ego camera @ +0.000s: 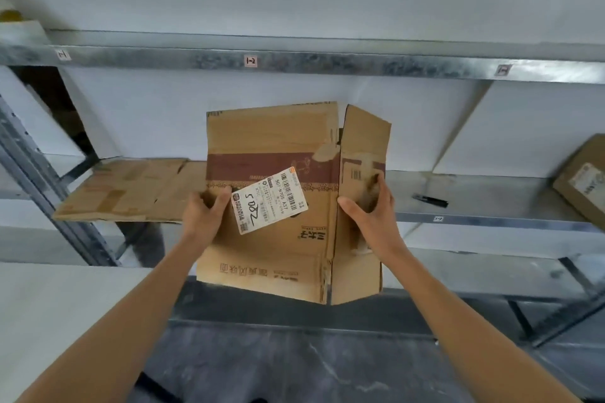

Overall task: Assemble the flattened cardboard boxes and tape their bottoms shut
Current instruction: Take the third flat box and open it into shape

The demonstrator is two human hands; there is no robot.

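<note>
A brown cardboard box [278,141] with a dark red band and a white shipping label [270,200] is held up in front of a metal shelf, partly opened from flat, its right panel angled toward me. My left hand [204,214] grips the box's left edge beside the label. Around the right corner, my right hand [371,206] holds on with the thumb on the front panel and the fingers on the side panel. More flattened cardboard [127,188] lies on the shelf at the left, behind the held box.
A black pen-like tool [430,199] lies on the metal shelf [491,196] to the right. A closed labelled carton [584,180] sits at the far right. An upper shelf rail [294,59] runs above. Grey floor lies below.
</note>
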